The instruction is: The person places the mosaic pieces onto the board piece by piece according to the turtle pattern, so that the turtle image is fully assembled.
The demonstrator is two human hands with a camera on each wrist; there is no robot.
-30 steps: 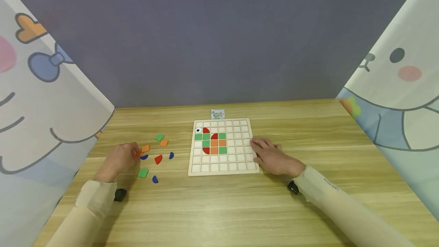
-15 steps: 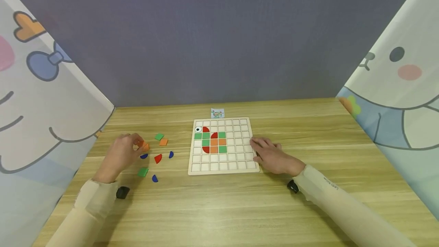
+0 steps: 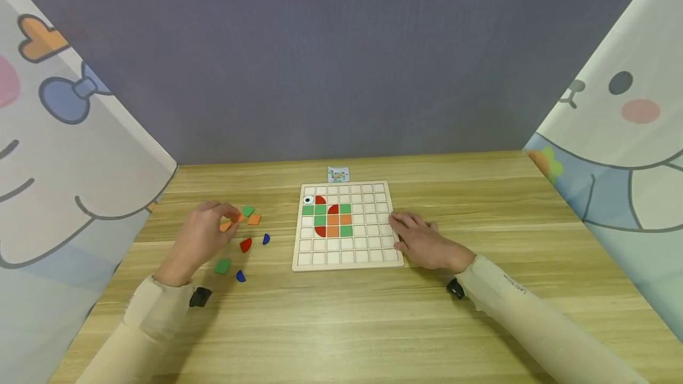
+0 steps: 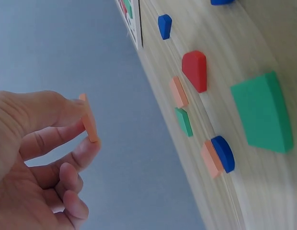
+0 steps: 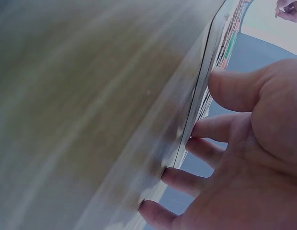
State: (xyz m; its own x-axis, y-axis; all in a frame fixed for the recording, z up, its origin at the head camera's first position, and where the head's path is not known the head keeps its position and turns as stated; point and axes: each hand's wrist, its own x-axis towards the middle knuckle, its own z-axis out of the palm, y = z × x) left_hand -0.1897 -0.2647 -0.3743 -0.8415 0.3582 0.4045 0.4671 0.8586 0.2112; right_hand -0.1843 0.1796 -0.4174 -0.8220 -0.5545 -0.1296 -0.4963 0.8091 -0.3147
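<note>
My left hand point(image 3: 205, 234) pinches an orange square tile point(image 4: 90, 120) between thumb and fingers, raised over the loose pieces. Around it lie a green tile point(image 3: 248, 211), two orange tiles, a red quarter-circle point(image 3: 245, 245) and a blue half-circle point(image 3: 266, 239). Another blue half-circle point(image 4: 223, 153) shows in the left wrist view beside an orange tile. My right hand point(image 3: 424, 243) rests at the right edge of the wooden grid board point(image 3: 368, 248), thumb and fingertips along its rim. Red, green and orange pieces and a round eye piece point(image 3: 308, 200) fill some cells on its left.
A small picture card point(image 3: 338, 175) lies behind the board. Nearer the front left are a green tile point(image 3: 222, 266) and a blue half-circle point(image 3: 241, 276). A grey panel point(image 3: 341, 64) stands along the table's back edge, with cartoon-printed cloths at both sides.
My left hand has lifted the orange tile from among the loose pieces and moved it right and slightly away from me. The right hand stays at the board's edge.
</note>
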